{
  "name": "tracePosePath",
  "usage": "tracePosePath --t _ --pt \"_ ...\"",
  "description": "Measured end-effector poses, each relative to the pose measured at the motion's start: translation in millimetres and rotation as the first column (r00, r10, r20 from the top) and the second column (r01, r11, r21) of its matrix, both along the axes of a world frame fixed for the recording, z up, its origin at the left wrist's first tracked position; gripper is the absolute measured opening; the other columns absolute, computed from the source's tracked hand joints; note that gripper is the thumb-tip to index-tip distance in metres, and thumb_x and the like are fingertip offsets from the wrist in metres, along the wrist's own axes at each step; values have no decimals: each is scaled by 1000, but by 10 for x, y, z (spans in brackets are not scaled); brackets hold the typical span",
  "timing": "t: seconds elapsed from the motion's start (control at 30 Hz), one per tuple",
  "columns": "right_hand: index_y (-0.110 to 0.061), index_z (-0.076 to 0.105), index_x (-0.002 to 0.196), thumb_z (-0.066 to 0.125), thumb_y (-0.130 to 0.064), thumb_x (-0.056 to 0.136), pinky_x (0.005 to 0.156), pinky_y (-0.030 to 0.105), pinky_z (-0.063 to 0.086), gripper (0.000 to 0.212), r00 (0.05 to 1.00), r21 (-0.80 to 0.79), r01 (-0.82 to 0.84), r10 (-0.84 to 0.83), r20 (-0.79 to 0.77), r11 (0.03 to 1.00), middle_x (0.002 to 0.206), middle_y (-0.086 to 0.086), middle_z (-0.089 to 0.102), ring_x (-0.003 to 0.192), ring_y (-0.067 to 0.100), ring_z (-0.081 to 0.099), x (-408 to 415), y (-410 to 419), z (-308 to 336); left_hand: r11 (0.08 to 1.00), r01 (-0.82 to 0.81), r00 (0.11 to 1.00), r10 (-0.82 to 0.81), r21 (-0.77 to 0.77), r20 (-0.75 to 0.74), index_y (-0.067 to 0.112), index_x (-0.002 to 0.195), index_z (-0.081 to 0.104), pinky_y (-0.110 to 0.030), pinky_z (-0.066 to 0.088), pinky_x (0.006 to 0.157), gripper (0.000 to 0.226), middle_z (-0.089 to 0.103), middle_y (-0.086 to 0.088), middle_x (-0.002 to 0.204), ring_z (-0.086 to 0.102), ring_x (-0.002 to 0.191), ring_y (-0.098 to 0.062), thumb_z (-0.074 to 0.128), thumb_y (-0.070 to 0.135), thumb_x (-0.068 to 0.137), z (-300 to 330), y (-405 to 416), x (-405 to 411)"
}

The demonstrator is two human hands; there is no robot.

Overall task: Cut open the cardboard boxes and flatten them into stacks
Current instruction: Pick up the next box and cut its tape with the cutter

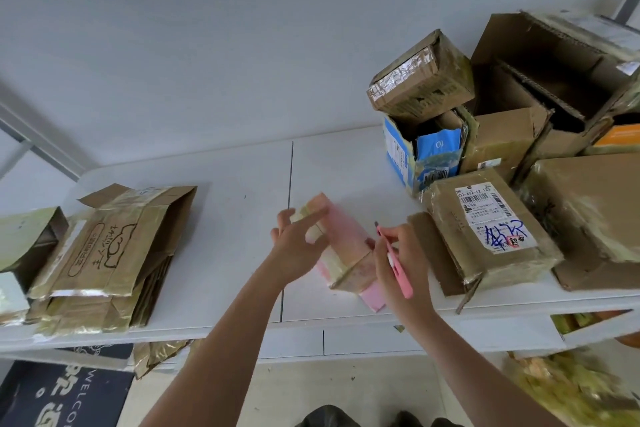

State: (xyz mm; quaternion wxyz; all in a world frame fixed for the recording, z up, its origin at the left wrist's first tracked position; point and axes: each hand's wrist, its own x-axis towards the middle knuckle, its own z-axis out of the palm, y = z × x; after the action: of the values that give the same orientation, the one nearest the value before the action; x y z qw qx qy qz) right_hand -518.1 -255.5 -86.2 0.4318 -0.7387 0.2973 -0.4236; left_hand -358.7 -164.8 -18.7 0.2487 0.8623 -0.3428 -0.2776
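- The left hand [299, 246] grips the far end of 1 pink taped box [341, 250], fingers curled round it; the box lies on the white desk [242, 184], near its front edge and about the middle.
- The right hand [398, 263] pinches 1 pink box cutter [394, 260], fingers clamped on its handle, tip pointing up and away, just beside the box.
- Risk, as I judge it: a cut drawn along the tape toward the left hand could slip and nick those fingers, since they sit right on the box.
- Risk: the box is held at 1 end only, so blade pressure may twist or skid it on the smooth desk.
- Left side: 1 stack of flattened boxes [110, 253], with 1 half-open box [31, 243] beside it.
- Right side: about 7 uncut boxes piled together, 1 labelled parcel [485, 229] nearest; the exact count is unclear.
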Motion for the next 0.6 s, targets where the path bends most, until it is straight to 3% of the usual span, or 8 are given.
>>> tracePosePath --t 0.07,0.13,0.2,0.27,0.33,0.4,0.5,0.6 --pt "-15 53 98 45 -40 97 67 45 54 26 1000 62 13 -14 24 998 87 2 62 82 19 67 -17 100 -1 995 -96 993 93 -32 -78 53 138 41 -33 35 108 47 8 -2 150 40 125 -32 54 40 95 -5 -35 -135" --pt "-14 54 98 45 -45 94 67 45 55 33 998 143 -18 10 56 990 85 1 63 78 16 66 -40 154 -3 996 -71 995 68 -45 -67 56 139 34 -39 45 104 65 0 0 147 50 114 -32 65 51 82 -85 -75 -273" --pt "-15 55 99 48 -47 94 68 49 56 33 994 214 -69 49 101 974 84 1 65 77 20 68 -82 159 -23 1000 6 1000 -6 9 -4 57 141 23 -40 45 102 81 -4 4 148 48 117 -36 70 53 75 -142 -142 -366" --pt "-22 55 100 51 -45 95 71 57 55 25 992 247 -46 15 125 968 86 -2 66 78 26 70 -146 79 -32 988 106 983 -121 109 140 56 143 20 -39 38 104 85 -1 4 153 39 124 -35 72 38 77 -55 -190 -384" --pt "-23 55 101 52 -42 93 70 60 52 20 986 255 20 -62 156 967 87 -7 65 75 30 66 -211 -57 8 933 281 884 -343 226 318 57 145 16 -38 23 112 98 0 9 157 25 135 -25 71 18 73 25 -181 -283" --pt "-24 55 102 55 -38 92 70 61 53 17 972 288 56 -119 204 956 90 -8 64 73 34 62 -248 -182 74 879 379 836 -459 289 300 60 144 15 -40 1 119 103 -2 17 158 6 146 -13 71 11 72 47 -123 -111" --pt "-16 60 100 59 -18 97 75 62 54 4 963 356 5 -100 250 934 86 -5 67 74 22 65 -234 -324 140 948 298 939 -313 114 145 67 128 30 -36 -5 119 84 12 25 155 9 146 -4 81 30 72 -21 -29 14" --pt "-3 61 95 56 0 96 84 58 56 5 961 394 -166 59 271 904 86 1 69 81 14 68 -163 -447 227 960 281 910 -272 15 312 65 125 35 -27 4 115 79 22 25 154 22 141 1 82 40 68 -148 -4 19"
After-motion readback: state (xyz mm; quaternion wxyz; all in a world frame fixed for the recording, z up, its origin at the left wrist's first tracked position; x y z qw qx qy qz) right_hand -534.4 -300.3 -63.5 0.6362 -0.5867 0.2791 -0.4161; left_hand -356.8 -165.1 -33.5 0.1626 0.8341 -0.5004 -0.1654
